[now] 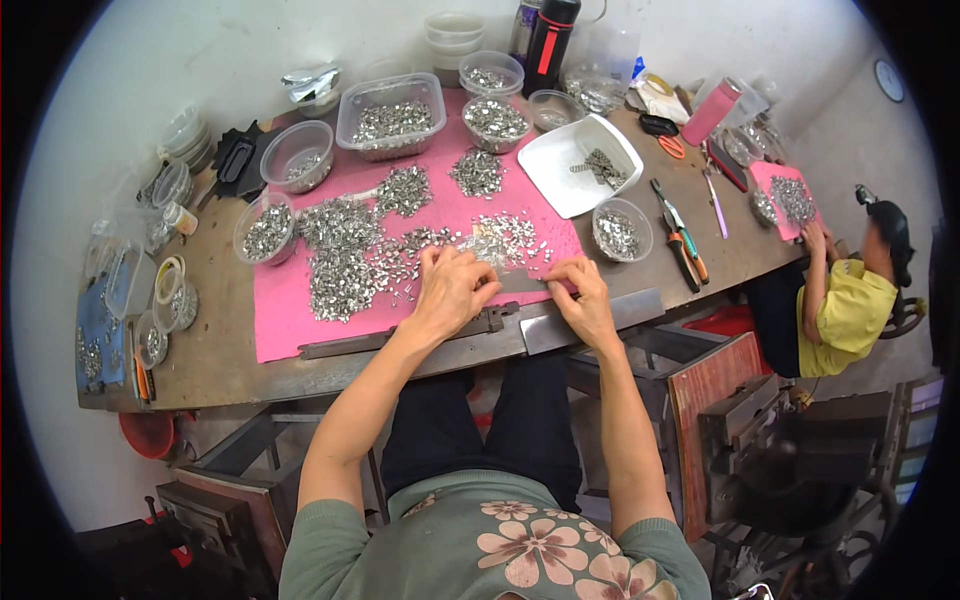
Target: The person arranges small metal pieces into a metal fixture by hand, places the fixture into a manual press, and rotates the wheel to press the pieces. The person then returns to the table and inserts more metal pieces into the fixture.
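Because the worktop is crowded, with a pink mat carrying loose heaps of small metal pieces (tubs hold more), a careless sweep could scatter them. Left hand and right hand rest curled beside a clear strip; whether either grips it I cannot tell.
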Available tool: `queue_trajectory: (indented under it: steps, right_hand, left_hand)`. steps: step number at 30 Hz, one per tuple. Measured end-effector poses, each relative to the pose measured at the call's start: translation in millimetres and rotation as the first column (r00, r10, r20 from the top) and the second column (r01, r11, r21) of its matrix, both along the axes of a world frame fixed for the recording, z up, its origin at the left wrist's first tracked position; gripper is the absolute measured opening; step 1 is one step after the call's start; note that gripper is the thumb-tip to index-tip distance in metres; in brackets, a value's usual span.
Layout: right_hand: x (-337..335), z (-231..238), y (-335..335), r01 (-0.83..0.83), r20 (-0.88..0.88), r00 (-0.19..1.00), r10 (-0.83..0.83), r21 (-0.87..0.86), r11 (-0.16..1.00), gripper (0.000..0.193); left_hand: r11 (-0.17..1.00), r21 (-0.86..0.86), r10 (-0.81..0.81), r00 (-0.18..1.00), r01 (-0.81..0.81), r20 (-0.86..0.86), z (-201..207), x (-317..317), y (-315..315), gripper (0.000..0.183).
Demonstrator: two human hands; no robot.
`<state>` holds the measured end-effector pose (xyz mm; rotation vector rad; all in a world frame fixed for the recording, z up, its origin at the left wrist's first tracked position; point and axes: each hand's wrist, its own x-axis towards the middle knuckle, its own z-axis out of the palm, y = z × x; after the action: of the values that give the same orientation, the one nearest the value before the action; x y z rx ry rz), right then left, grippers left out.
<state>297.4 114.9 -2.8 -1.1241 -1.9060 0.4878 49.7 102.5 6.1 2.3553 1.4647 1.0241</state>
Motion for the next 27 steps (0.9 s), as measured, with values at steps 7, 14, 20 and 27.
queue_trajectory:
  steps: [7,14,20,27]
  right_hand:
    - [-3,4,-2,-0.011,0.042,0.999,0.011,-0.006,1.0,0.011]
    - [-4,5,-5,0.013,0.015,1.0,-0.012,-0.039,0.999,0.012]
    - [-9,1,-7,0.05,0.021,0.998,-0.051,0.022,0.998,0.01]
    - [-24,-5,-7,0.163,0.14,0.973,-0.183,0.145,0.976,0.01]
  left_hand:
    - [0.999,-0.036,0.02,1.0,-0.019,0.005,-3,-2,-4,0.007]
    - [0.999,0.013,0.03,0.999,-0.03,0.012,-7,-2,-7,0.005]
    - [0.998,0.052,0.031,0.999,-0.029,-0.03,-8,-2,-10,0.004]
    - [0.997,0.043,0.063,0.996,-0.065,0.058,9,-16,-34,0.007]
